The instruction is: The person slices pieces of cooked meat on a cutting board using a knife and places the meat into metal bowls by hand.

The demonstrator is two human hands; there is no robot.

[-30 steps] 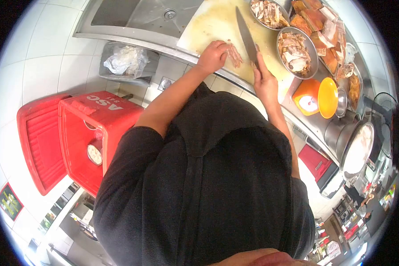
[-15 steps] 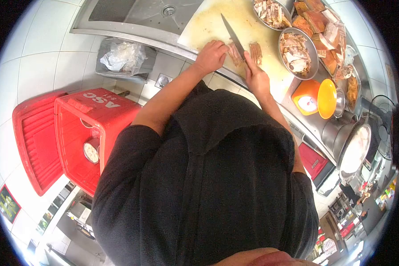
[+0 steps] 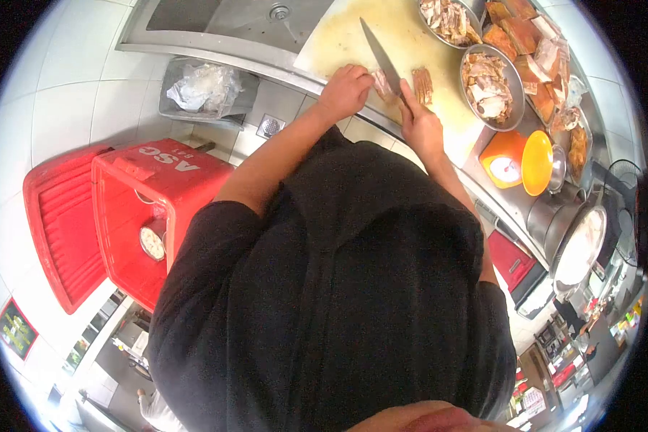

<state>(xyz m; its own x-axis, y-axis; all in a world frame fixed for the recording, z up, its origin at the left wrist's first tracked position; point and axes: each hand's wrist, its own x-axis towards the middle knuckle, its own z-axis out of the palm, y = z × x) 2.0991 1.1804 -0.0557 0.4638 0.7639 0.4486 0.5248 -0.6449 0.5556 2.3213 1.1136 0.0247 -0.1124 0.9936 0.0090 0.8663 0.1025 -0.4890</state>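
My right hand [image 3: 423, 129] is wrapped round the handle of a long kitchen knife [image 3: 379, 54], its blade pointing away from me across a pale cutting board [image 3: 335, 47]. Under and beside the blade is a piece of meat [image 3: 384, 86]. My left hand [image 3: 347, 90], fingers curled, holds the left end of that meat against the board. Just right of the knife lies a small group of cut meat strips [image 3: 422, 85]. Cut meat also fills a metal bowl [image 3: 515, 108] to the right and a second metal bowl [image 3: 477, 36] behind it.
Large roasted meat pieces [image 3: 529, 43] are heaped at the far right. Closer stand an orange scale [image 3: 493, 155], a yellow dish [image 3: 537, 162] and a big metal pot [image 3: 551, 219]. A sink [image 3: 230, 18], a lined bin [image 3: 245, 101] and an open red cooler box [image 3: 173, 165] are leftward.
The view has shifted a little, so the board and bowls appear slightly further right. Both hands keep nearly the same place at the meat. A person in white now shows at the lower left.
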